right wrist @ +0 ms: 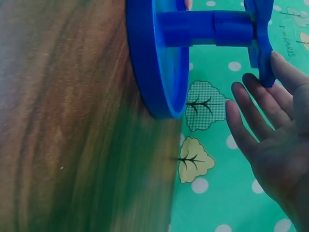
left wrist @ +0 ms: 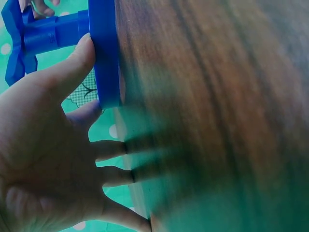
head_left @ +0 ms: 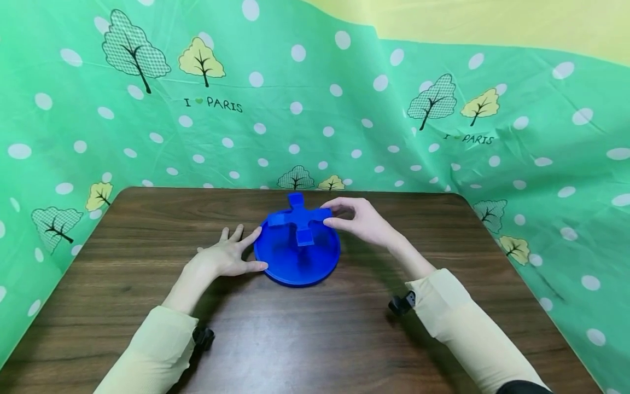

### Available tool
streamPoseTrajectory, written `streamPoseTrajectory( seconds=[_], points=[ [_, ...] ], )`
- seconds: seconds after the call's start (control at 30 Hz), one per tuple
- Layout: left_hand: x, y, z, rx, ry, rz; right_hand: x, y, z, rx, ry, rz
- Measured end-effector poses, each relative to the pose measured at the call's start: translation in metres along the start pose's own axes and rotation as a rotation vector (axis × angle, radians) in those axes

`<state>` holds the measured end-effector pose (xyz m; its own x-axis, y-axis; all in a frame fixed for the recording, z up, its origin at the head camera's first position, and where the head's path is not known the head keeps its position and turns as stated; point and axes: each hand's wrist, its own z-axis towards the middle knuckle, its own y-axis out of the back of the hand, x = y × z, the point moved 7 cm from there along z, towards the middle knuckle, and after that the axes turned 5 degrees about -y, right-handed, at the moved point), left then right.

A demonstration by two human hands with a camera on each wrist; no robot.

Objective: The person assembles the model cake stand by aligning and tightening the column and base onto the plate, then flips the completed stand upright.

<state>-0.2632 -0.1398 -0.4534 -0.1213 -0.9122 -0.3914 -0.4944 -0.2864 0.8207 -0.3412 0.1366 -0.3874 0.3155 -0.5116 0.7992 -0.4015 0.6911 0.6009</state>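
A blue plastic stand with a round, rimmed base (head_left: 295,271) sits on the table. From its middle a short jointed post (right wrist: 207,28) rises to a cross-shaped top (head_left: 300,219) with four arms. My left hand (head_left: 222,257) is at the base's left side, thumb and forefinger touching the rim. Its other fingers are spread, as the left wrist view shows. With thumb and fingers my right hand (head_left: 361,221) pinches the end of the cross's right arm. In the right wrist view that arm's tip (right wrist: 265,72) sits between thumb and fingertips.
The stand is near the far edge of a brown wood-grain table (head_left: 295,339). Behind and beside the table hangs a green dotted cloth (head_left: 320,82) printed with trees. Small black devices (head_left: 402,302) are strapped at both sleeve cuffs.
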Motion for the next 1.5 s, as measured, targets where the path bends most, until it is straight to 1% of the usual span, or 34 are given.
streamPoseTrajectory(
  seconds=[0.23, 0.53, 0.6, 0.67, 0.77, 0.83, 0.9, 1.0, 1.07, 1.17, 1.27, 1.5],
  points=[
    [-0.002, 0.002, -0.001, 0.0, -0.006, 0.009, 0.003, 0.0, -0.017, -0.024, 0.028, -0.061],
    [-0.004, 0.006, 0.001, -0.006, -0.015, 0.015, 0.012, 0.002, -0.031, -0.013, 0.039, -0.085],
    [-0.004, 0.007, 0.001, -0.005, -0.016, 0.014, 0.015, 0.004, -0.03, -0.035, 0.059, -0.091],
    [-0.003, 0.007, 0.0, -0.004, -0.015, 0.014, 0.017, 0.008, -0.027, -0.08, 0.081, -0.098],
    [-0.001, 0.006, 0.0, -0.005, -0.012, 0.016, 0.018, 0.015, -0.016, -0.151, 0.094, -0.082],
    [0.0, 0.005, -0.001, -0.007, -0.009, 0.012, 0.016, 0.018, -0.006, -0.168, 0.084, -0.055],
    [0.002, 0.004, -0.002, -0.009, -0.01, 0.004, 0.013, 0.016, 0.005, -0.137, 0.076, -0.006],
    [0.003, 0.0, -0.003, -0.003, -0.009, -0.012, 0.008, 0.008, 0.02, -0.036, 0.061, 0.053],
    [0.003, -0.002, -0.004, 0.0, -0.01, -0.015, 0.006, 0.0, 0.027, 0.03, 0.058, 0.058],
    [0.002, -0.003, -0.004, -0.005, -0.013, -0.013, 0.003, -0.008, 0.031, 0.078, 0.048, 0.024],
    [0.001, -0.003, -0.003, -0.008, -0.015, -0.011, 0.001, -0.012, 0.033, 0.083, 0.049, -0.009],
    [-0.002, -0.001, -0.003, -0.005, -0.018, -0.008, -0.005, -0.009, 0.028, 0.055, 0.013, 0.021]
  ],
)
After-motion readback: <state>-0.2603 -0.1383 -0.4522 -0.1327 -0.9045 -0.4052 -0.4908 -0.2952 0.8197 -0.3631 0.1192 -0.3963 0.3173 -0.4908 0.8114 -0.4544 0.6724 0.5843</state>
